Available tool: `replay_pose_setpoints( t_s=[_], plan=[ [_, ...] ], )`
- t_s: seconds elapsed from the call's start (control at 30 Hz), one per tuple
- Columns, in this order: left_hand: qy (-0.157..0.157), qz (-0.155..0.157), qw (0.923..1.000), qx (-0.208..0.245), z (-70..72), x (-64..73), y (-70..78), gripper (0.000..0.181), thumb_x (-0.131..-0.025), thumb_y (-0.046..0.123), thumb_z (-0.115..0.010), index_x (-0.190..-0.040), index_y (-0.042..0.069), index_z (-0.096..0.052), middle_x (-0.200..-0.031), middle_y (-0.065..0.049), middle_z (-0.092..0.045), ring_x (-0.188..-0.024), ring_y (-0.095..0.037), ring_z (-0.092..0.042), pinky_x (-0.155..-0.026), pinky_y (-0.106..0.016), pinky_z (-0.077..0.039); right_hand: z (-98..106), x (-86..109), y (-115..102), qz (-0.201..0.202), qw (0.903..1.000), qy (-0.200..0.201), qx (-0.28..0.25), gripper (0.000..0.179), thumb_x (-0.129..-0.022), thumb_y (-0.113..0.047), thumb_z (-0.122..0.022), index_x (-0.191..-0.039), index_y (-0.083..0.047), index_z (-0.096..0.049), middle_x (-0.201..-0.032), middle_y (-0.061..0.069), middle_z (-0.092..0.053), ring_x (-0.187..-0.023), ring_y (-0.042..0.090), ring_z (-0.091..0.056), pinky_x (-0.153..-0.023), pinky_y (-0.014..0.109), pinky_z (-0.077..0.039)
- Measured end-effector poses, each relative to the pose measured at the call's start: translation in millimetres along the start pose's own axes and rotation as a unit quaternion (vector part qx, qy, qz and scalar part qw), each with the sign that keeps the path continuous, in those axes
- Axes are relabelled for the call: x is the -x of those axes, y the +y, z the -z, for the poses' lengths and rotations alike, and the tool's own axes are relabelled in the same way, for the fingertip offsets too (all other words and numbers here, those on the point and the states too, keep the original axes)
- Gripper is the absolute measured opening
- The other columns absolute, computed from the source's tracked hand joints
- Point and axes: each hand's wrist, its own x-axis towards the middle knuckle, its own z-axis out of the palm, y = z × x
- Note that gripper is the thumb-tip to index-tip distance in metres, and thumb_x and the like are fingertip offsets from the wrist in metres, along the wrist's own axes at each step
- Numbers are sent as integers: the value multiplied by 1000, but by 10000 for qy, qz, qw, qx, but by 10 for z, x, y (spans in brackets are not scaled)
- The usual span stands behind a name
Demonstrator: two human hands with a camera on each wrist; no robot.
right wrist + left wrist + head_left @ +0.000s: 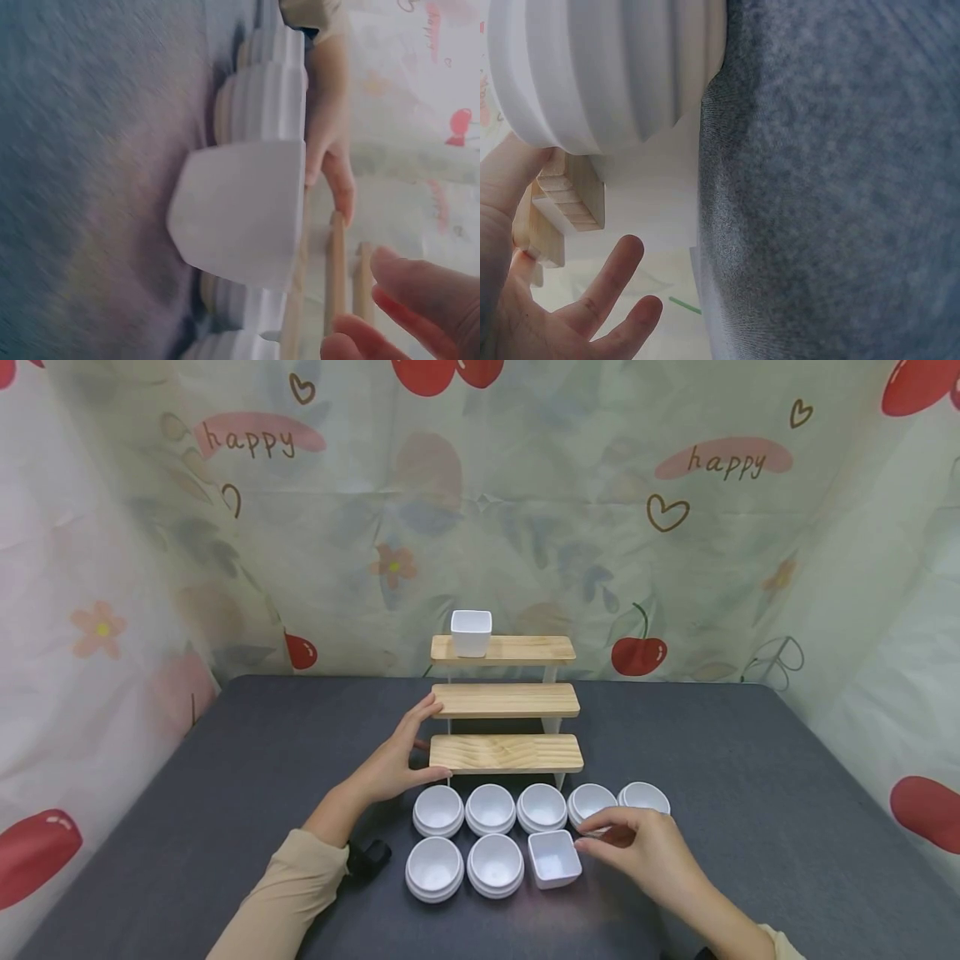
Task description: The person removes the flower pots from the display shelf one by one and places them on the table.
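A three-tier wooden display stand stands in the middle of the head view. My left hand rests on its left end, thumb on the lowest board and fingertips at the middle board's edge. In the left wrist view two other fingers stretch out straight, clear of the stand. My right hand is just right of a white square cup, thumb and forefinger bent with a gap between them. The right wrist view shows its fingers apart from that cup. Another white square cup sits on the top board's left part.
Stacked white round bowls form a row in front of the stand. Two more stacks stand nearer, left of the square cup. The dark cloth covers the table, with a printed curtain behind.
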Motion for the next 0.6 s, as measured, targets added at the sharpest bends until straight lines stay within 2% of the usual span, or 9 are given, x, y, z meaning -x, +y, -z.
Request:
replay_pose_setpoints(
  t_s=[0.13,0.37,0.6],
  plan=[
    [0,-3,10000,13,1,0,-4,93,-79,23,-76,-148,20,-14,-159,-8,-4,-108,-34,-57,-89,-49,-52,28,-108,-9,-10,9999,75,-95,14,-72,-11,-78,-84,-9,-73,-74,-1,-71,-61,-7,-59,-55,18,-53],
    [-13,5,10000,60,4,0,2,93,-78,21,-76,-148,19,-15,-158,-8,-4,-110,-35,-56,-90,-49,-51,109,-313,-76,-261,9995,-112,-106,18,-74,-14,-77,-91,-9,-73,-83,3,-73,-64,-2,-62,-59,19,-53],
    [-21,20,10000,68,9,5,14,93,-78,20,-76,-148,18,-15,-158,-9,-4,-110,-35,-56,-90,-49,-52,184,-544,-158,-72,9999,-92,-80,22,-77,-18,-76,-95,-7,-72,-88,6,-73,-68,2,-64,-62,18,-54]
  ],
)
